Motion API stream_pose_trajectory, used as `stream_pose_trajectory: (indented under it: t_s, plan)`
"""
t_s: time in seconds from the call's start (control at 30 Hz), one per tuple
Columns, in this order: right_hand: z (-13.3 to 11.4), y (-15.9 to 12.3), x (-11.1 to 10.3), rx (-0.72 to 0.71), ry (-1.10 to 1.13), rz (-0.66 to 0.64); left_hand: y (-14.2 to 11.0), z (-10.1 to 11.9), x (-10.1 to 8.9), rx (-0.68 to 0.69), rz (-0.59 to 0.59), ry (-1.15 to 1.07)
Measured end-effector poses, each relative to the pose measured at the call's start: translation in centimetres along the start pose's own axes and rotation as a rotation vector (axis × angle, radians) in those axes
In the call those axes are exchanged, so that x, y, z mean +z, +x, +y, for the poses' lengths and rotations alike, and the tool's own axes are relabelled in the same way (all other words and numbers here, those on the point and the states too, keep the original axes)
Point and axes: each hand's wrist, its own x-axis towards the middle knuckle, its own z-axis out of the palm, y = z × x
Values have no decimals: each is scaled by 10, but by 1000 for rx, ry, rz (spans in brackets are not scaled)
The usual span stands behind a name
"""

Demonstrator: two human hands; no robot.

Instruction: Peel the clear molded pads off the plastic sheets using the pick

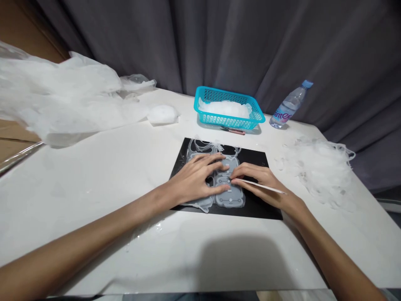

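A translucent molded plastic sheet (231,196) with rounded shapes and cut-out holes lies on a black mat (257,211). My left hand (200,173) rests flat across its left part, fingers spread and pressing on it. Pinched in my right hand (258,179) is a thin white pen-like tool (266,186). Its tip, at the sheet's right side, is hidden by my fingers, so I cannot tell what kind of tip it has.
Behind the mat stands a turquoise basket (230,121) holding white translucent pieces, with a pink-handled cutter (233,131) before it. A water bottle (290,106) is at the back right. Plastic scraps (322,169) are heaped right; a large plastic bag (69,96) lies left.
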Motion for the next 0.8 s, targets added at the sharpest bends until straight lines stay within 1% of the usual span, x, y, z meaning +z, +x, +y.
stream_pose_trajectory:
  t_s: [0.23,0.53,0.8]
  plan:
    - [2,1,0,-9,17,12,1,-1,0,-10,-13,0]
    - [2,2,3,-21,6,-7,1,-2,2,2,-9,15]
    - [3,2,5,-35,-50,-18,1,-4,4,11,7,15]
